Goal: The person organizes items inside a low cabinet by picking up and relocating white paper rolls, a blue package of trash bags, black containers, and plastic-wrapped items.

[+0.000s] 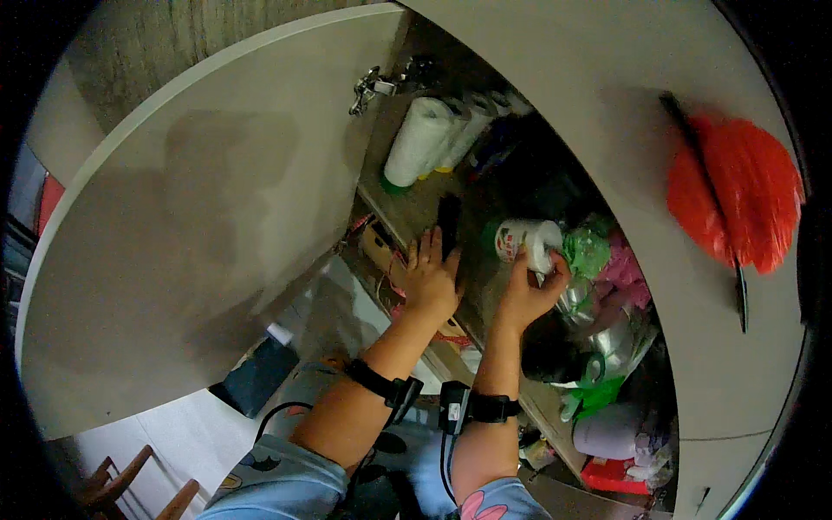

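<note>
My left hand reaches into a cabinet with its fingers spread over the front of a wooden shelf. Beside its fingertips is a dark, narrow object; whether they touch is hard to tell. The thumb and fingers of my right hand pinch a small white item, its exact kind blurred. Right against that item is a white labelled container with a green end. Just right of my right hand lies a crumpled green plastic bag.
The open cabinet door spans the left, with a metal hinge. White cylindrical containers stand deeper on the shelf. Pink plastic, a pale purple container and a red item crowd the right. A red bag hangs on the outside panel.
</note>
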The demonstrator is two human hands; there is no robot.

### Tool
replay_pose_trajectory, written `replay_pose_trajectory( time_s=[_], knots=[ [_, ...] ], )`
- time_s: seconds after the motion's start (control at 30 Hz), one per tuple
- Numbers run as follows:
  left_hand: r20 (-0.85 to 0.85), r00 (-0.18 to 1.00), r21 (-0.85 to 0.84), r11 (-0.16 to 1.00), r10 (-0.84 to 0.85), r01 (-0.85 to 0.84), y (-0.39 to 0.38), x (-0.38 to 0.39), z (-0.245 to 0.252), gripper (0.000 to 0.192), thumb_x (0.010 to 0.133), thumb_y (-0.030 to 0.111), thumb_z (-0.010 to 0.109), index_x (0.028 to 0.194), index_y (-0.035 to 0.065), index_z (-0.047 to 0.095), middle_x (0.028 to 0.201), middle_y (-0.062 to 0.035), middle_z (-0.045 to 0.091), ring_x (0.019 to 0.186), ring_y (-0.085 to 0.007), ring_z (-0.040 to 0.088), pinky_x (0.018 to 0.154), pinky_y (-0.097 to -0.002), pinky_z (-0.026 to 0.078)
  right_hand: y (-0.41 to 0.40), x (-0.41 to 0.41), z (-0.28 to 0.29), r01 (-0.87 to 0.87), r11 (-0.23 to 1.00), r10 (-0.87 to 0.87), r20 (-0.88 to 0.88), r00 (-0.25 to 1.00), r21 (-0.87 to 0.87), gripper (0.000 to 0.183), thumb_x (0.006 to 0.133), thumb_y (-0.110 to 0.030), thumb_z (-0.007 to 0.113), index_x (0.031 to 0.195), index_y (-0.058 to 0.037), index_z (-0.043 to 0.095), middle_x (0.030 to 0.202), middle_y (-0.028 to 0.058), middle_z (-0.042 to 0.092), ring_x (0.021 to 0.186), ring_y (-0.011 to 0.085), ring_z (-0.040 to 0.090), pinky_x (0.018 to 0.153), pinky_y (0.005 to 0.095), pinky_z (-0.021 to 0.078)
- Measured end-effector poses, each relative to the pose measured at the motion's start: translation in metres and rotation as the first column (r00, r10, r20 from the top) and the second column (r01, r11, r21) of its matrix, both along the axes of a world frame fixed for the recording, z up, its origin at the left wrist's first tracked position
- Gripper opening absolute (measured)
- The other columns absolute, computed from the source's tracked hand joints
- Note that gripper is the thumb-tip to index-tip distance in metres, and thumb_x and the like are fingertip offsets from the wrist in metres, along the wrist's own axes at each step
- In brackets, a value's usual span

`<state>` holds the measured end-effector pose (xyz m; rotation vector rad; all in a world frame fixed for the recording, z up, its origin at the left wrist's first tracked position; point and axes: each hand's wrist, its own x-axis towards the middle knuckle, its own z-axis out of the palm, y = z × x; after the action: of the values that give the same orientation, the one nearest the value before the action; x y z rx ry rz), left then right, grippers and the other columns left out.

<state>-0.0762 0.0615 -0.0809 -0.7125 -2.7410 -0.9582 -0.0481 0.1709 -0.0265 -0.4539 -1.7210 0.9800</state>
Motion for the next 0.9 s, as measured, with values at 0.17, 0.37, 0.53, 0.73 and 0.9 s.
replay_pose_trajectory(
  time_s=[0.17,0.37,0.53,0.73,0.9],
  knots=[
    [0.049,0.999,-0.011,1.0,-0.022,0.023,0.007,-0.012,0.005,0.038,0.07,0.021,0.065,0.105,0.0063,0.061,0.133,-0.0212,0.036,0.126,-0.036,0.029,0.105,-0.0468,0.02,-0.001,-0.028,0.004,-0.024,0.998,0.021,-0.068,0.997,-0.051,0.038,0.073,-0.001,0.068,0.104,-0.0008,0.047,0.106,0.0112,0.05,0.096,0.0187,0.05,0.082,0.0305,0.0452],
    [0.105,0.972,-0.068,0.973,-0.212,0.22,0.006,-0.028,0.009,0.03,0.068,0.016,0.063,0.097,0.0105,0.067,0.131,-0.0161,0.041,0.124,-0.0331,0.034,0.104,-0.0419,0.027,0.0,-0.062,0.002,-0.297,0.943,0.297,-0.021,0.955,-0.148,0.044,0.069,-0.002,0.072,0.105,0.0002,0.047,0.109,0.0126,0.049,0.1,0.0234,0.047,0.088,0.0346,0.0413],
    [0.106,0.974,0.017,0.979,-0.201,0.201,0.007,-0.026,0.009,0.027,0.075,0.014,0.056,0.099,0.0163,0.067,0.133,-0.0127,0.039,0.124,-0.0325,0.034,0.105,-0.0413,0.025,0.004,-0.114,0.002,-0.275,0.9,0.159,0.334,0.929,0.337,0.039,0.068,-0.009,0.072,0.099,-0.0018,0.05,0.097,0.0146,0.056,0.089,0.0228,0.054,0.078,0.0317,0.044],
    [0.071,0.955,0.118,0.953,-0.287,0.278,-0.001,-0.027,-0.009,0.031,0.081,0.019,0.05,0.109,0.0193,0.063,0.135,-0.0097,0.038,0.126,-0.0296,0.032,0.106,-0.0431,0.021,0.007,-0.137,-0.011,-0.422,0.886,0.341,0.347,0.874,0.19,0.049,0.064,-0.019,0.078,0.101,-0.0016,0.051,0.101,0.0164,0.056,0.09,0.0264,0.054,0.08,0.0339,0.0432],
    [0.104,0.975,0.19,0.967,-0.194,0.172,0.007,-0.023,-0.014,0.033,0.083,0.018,0.048,0.114,0.0154,0.058,0.133,-0.0115,0.041,0.124,-0.0306,0.035,0.104,-0.0422,0.025,0.012,-0.114,0.014,-0.311,0.881,0.176,0.362,0.915,0.356,0.057,0.066,-0.02,0.076,0.112,-0.0022,0.048,0.115,0.0172,0.05,0.104,0.0271,0.048,0.088,0.037,0.0402]
  ],
)
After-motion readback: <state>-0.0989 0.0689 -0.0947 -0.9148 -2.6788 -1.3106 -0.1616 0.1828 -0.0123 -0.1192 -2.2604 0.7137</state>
